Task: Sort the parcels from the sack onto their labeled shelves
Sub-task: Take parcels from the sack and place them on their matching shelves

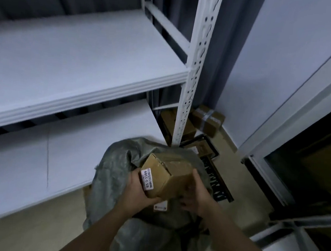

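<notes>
A small brown cardboard parcel [168, 174] with a white label reading 65-3-3306 is held above the open grey-green sack [116, 161] on the floor. My left hand [137, 193] grips its left, labelled side, fingers curled under it. My right hand [193, 194] holds its right side. Another white-labelled parcel [160, 205] shows just below, inside the sack. The white metal shelving unit stands to the left, with an upper shelf [76, 56] and a lower shelf [56, 155], both bare in view.
The shelf's white perforated upright [193, 77] rises just behind the sack. Brown boxes [207, 119] and a black tray-like item [203, 147] lie on the floor in the corner. A grey curtain, white wall and a door frame [302, 118] are at right.
</notes>
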{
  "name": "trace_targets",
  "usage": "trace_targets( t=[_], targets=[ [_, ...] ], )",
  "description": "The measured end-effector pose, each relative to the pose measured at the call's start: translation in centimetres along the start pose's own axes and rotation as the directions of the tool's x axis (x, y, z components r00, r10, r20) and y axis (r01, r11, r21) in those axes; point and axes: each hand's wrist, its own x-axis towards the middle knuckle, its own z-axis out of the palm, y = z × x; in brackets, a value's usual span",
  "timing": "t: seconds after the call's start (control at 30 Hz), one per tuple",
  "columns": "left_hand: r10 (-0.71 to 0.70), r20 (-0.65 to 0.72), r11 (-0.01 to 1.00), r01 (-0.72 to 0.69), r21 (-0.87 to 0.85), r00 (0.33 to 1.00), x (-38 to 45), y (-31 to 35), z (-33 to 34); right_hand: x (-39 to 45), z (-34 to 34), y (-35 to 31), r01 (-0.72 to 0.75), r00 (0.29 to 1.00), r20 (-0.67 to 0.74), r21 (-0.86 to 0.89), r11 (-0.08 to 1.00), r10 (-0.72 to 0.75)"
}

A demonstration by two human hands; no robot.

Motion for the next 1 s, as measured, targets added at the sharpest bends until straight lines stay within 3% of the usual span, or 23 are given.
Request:
trace_targets(
  t=[0.17, 0.33, 0.43, 0.53, 0.6, 0.7, 0.77, 0.8, 0.9, 1.0],
  targets=[
    [0.367, -0.040, 0.887, -0.337, 0.316, 0.929, -0.3, 2.9, -2.7, -3.1, 1.0, -2.8, 0.091, 0.991, 0.094, 0.065, 0.994, -0.097],
    [0.712, 0.039, 0.535, -0.578, 0.616, 0.701, -0.2, 4.9, -4.8, -5.1, 1.2, -5.2, 0.134, 0.978, 0.156, 0.034, 0.990, -0.138],
    [0.781, 0.078, 0.430, -0.624, 0.652, 0.620, -0.2, 6.0, -5.2, -5.8, 1.3, -5.9, 0.151, 0.973, 0.178, -0.022, 0.988, -0.145],
    [0.734, 0.160, 0.432, -0.636, 0.640, 0.660, -0.5, 6.8, -5.7, -6.3, 1.5, -6.2, 0.202, 0.964, 0.182, -0.018, 0.979, -0.195],
    [0.672, 0.201, 0.499, -0.636, 0.589, 0.713, -0.5, 6.8, -6.0, -6.4, 1.3, -6.3, 0.249, 0.955, 0.159, 0.035, 0.968, -0.252],
    [0.525, 0.057, 0.774, -0.504, 0.383, 0.850, -0.4, 7.8, -5.5, -6.5, 0.7, -6.7, 0.335, 0.931, 0.101, 0.145, 0.931, -0.351],
    [0.352, -0.073, 0.934, -0.344, 0.100, 0.933, -0.2, 9.6, -5.1, -6.8, 0.8, -7.4, 0.460, 0.881, 0.076, 0.090, 0.884, -0.466],
    [0.253, -0.123, 0.964, -0.261, -0.048, 0.960, 0.0, 10.6, -5.0, -7.0, 1.1, -7.7, 0.522, 0.850, 0.064, 0.032, 0.852, -0.523],
    [0.072, -0.162, 0.955, -0.115, -0.272, 0.984, 0.8, 12.9, -5.1, -7.6, 1.9, -8.5, 0.668, 0.736, -0.006, -0.164, 0.726, -0.677],
    [-0.008, -0.074, 0.910, -0.023, -0.414, 0.997, 1.5, 13.8, -5.5, -8.2, 2.2, -8.8, 0.745, 0.586, 0.006, -0.398, 0.535, -0.810]
  ],
)
